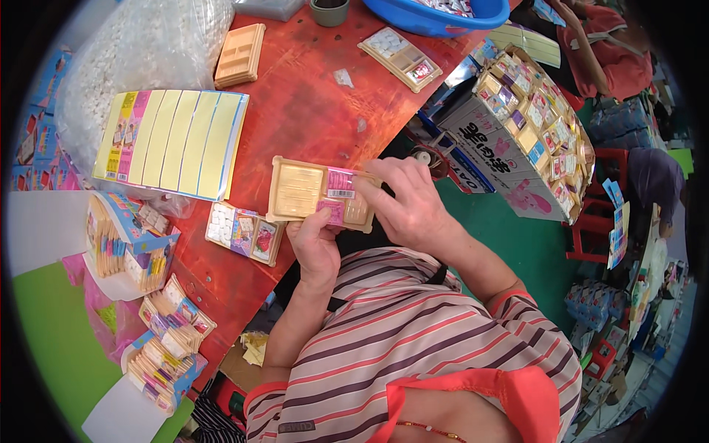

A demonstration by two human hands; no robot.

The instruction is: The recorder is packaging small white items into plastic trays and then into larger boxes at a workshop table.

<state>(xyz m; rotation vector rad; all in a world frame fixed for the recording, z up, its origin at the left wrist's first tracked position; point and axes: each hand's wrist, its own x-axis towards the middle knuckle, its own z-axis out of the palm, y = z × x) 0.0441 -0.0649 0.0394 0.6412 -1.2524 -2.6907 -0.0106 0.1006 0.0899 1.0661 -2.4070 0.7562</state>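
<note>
A tan plastic tray [299, 190] with compartments is held over the near edge of the red table [310, 103]. My left hand [316, 240] grips the tray from below, thumb on a pink card in it. My right hand [406, 203] holds the tray's right end and pinches a small pink card [340, 182] lying on top of it. A filled tray [244, 232] with white pieces and picture cards lies on the table just left of my left hand.
A sheet of yellow strips [173, 140] lies at the left, in front of a big bag of white pieces [140, 52]. An empty tray [239, 55], a part-filled tray [400, 59] and a blue basin [436, 15] lie farther back. A carton of finished packs [539, 125] stands right; card bundles [162, 325] lie left.
</note>
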